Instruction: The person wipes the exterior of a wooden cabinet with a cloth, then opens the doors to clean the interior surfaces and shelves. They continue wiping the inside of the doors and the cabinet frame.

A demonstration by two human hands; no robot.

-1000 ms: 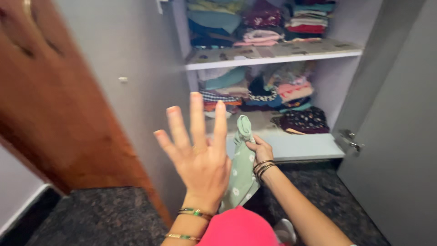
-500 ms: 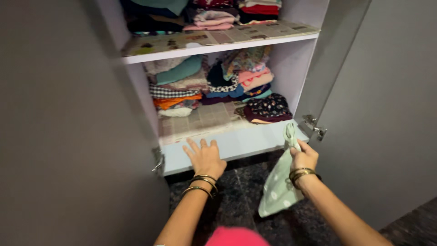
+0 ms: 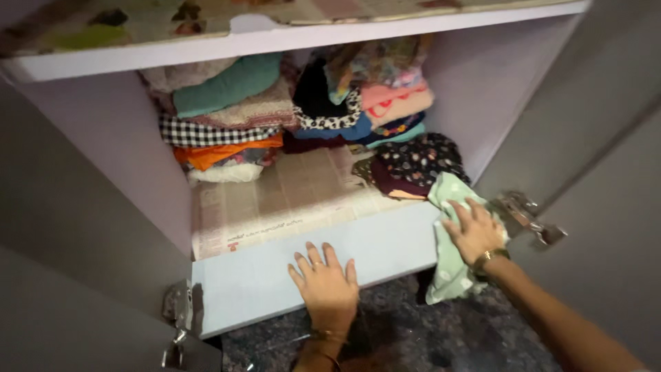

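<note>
Looking down through the head camera, I saw the left hand (image 3: 326,282) lying flat, fingers spread, on the pale blue shelf edge (image 3: 255,279). The right hand (image 3: 475,231) pressed a light green dotted cloth (image 3: 447,269) against the shelf's right end, beside the dark floral folded garment (image 3: 416,162) and the newspaper liner (image 3: 289,200).

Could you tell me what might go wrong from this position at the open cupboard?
The right hand presses a pale green dotted cloth against the shelf's corner, with most of it hanging over the edge; it could slip to the dark floor. The metal door hinge juts out just beside that hand and might snag cloth or fingers. The left hand lies flat on the shelf front.
</note>
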